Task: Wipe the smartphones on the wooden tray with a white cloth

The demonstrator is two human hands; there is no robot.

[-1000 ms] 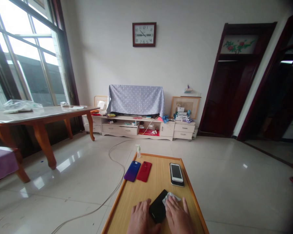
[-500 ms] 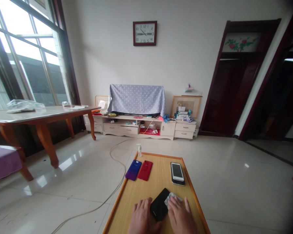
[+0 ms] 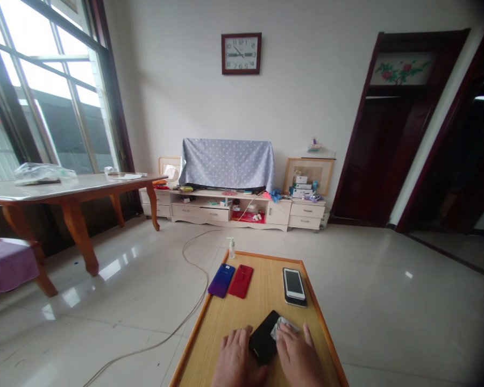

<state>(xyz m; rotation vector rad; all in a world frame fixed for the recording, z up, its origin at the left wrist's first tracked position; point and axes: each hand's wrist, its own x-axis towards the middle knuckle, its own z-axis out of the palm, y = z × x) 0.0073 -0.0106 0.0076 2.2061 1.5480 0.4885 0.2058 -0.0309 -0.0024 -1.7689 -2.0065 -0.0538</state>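
A room with a white wall (image 3: 177, 80) and a shiny tiled floor (image 3: 371, 301) surrounds a small wooden table (image 3: 266, 301), its near end cut off by the bottom edge. Over it, the left hand (image 3: 234, 355) has its fingers against the left side of a black phone (image 3: 263, 339), its thumb by the near end; whether that grip is clamped cannot be told. The right hand (image 3: 297, 352) lays its fingers on a crumpled pale cloth (image 3: 282, 327) over the phone's right side, little finger spread apart; whether this grip pinches the cloth is hidden. The phone lies flat near the table's middle, its long axis slanting from near left to far right, with a tiny unreadable mark towards the near end. Farther off, a blue-purple phone (image 3: 221, 280) and a red phone (image 3: 241, 281) lie side by side, their pale lettering too small to read. On the right, a white phone (image 3: 294, 284) mostly covers a dark phone (image 3: 300, 302). A pump bottle (image 3: 232, 250) stands at the far left corner. Beyond, a wall clock (image 3: 241, 54) has legible numerals, 12 above and 6 below.
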